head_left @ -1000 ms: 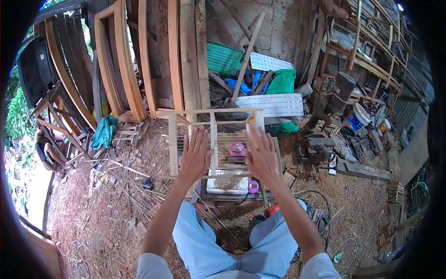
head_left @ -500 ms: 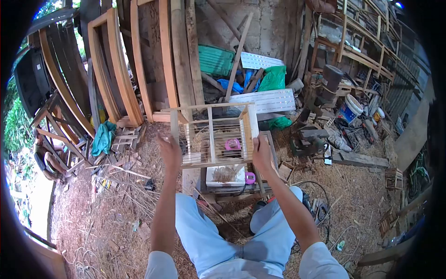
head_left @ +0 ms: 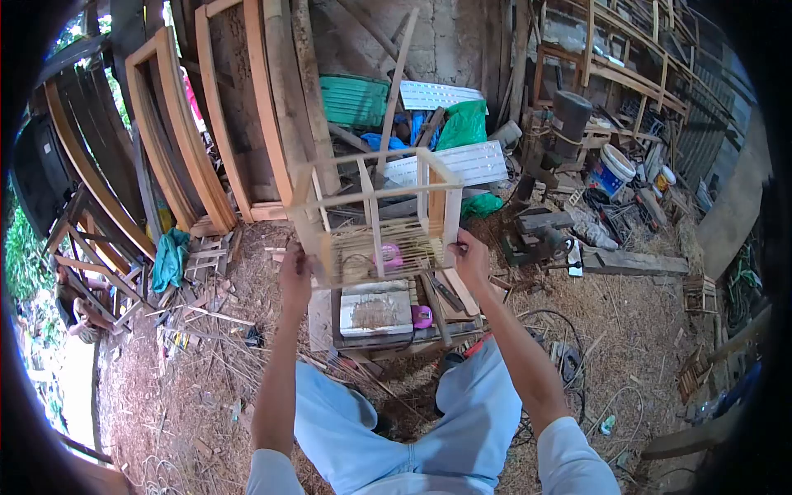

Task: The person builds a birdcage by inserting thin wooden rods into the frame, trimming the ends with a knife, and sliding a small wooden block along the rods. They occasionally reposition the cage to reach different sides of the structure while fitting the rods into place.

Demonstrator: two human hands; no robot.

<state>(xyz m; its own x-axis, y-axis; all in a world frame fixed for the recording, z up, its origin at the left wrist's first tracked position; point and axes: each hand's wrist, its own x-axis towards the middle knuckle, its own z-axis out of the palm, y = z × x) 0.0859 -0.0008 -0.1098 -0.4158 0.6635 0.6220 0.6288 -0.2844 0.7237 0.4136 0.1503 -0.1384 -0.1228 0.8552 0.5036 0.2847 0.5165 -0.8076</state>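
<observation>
A small wooden cage (head_left: pixel 370 200) with thin parallel bars across its bottom is held up in front of me, tilted so that I look in through its open frame. My left hand (head_left: pixel 295 274) is closed at its lower left corner. On the lower right corner, the fingers of my right hand (head_left: pixel 470 259) pinch the wood. Beneath the cage stands a low workbench (head_left: pixel 388 345), bearing a white block (head_left: pixel 375 315) with a brown worn top and a pink tape measure (head_left: pixel 421 317). Another pink item (head_left: pixel 388 255) shows through the bars.
Tall wooden frames (head_left: pixel 173 132) lean on the wall at left. A green plastic panel (head_left: pixel 355 101) and white slatted boards (head_left: pixel 462 165) lie behind the bench. At right stand a bucket (head_left: pixel 612 169) and a dark metal vise (head_left: pixel 540 235). A person (head_left: pixel 78 305) sits far left.
The cage has tipped, its top rail rising and its barred side turning downward. My left hand, with fingers apart beside the frame before, has moved down and closed at the lower corner.
</observation>
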